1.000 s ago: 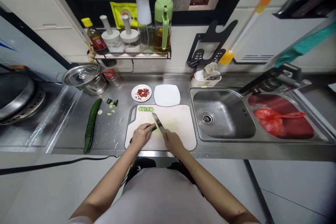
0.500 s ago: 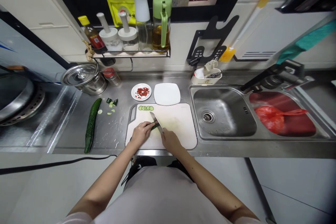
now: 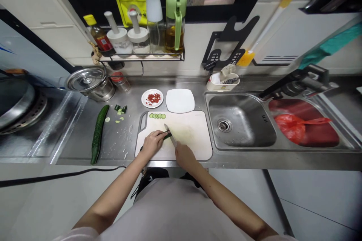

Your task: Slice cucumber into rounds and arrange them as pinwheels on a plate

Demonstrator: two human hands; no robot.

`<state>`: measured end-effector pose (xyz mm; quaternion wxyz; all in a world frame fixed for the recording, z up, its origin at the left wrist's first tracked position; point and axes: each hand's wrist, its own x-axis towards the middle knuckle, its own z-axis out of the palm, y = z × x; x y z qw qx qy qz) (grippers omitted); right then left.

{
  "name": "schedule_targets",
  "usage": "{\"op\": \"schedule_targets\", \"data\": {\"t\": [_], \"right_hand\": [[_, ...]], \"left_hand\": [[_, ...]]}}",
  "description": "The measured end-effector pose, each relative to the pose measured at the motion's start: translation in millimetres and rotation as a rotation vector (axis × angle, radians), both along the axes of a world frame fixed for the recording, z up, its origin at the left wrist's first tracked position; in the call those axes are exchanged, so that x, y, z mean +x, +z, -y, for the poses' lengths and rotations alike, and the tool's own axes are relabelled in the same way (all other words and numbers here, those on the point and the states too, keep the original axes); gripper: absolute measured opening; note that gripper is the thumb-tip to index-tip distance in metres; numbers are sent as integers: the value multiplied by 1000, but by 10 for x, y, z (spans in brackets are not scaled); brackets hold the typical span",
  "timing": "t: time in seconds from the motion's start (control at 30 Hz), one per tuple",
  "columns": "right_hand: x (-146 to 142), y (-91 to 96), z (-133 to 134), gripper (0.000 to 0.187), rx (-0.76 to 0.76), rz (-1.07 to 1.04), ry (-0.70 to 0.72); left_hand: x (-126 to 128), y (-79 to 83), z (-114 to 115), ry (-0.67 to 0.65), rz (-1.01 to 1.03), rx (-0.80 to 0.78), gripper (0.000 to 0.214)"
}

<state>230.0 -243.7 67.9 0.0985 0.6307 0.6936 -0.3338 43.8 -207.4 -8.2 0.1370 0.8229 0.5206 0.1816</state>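
On the white cutting board, my left hand is closed over a dark green cucumber, mostly hidden under the fingers. My right hand grips a kitchen knife by its handle. The blade slants away to the left, right at the cucumber's exposed end; whether it is cutting in, I cannot tell. A short row of cucumber slices lies at the board's far left. Beyond the board stand a white plate and a small dish of chopped red pieces.
Left of the board, a whole cucumber and several cucumber scraps lie on the steel counter. A lidded pot stands behind them. The sink is to the right, with a red bag in its second basin.
The knife has shifted slightly toward me and to the right, its tip now nearer the cucumber. My left hand stays almost where it was.
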Motion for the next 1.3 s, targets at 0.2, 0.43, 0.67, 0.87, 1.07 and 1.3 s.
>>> {"op": "schedule_targets", "data": {"t": [0.2,0.43,0.67,0.87,1.07,1.3], "right_hand": [[29,-20,42,33,0,39,36],[-44,-121,-103,31,13,21,26],[-46,-148,-123,30,2,33,35],[-82,-159,-170,29,6,-3,24],[-88,-212,-143,31,7,13,17],[-102,-216,-157,29,11,10,6]], "left_hand": [[-3,12,-29,1,8,-38,31],[-7,23,-49,-12,15,-45,30],[-21,5,-60,-18,42,-55,29],[-23,11,-68,-18,39,-49,30],[-23,8,-75,-19,52,-40,29],[-23,21,-70,-19,43,-29,30]]}}
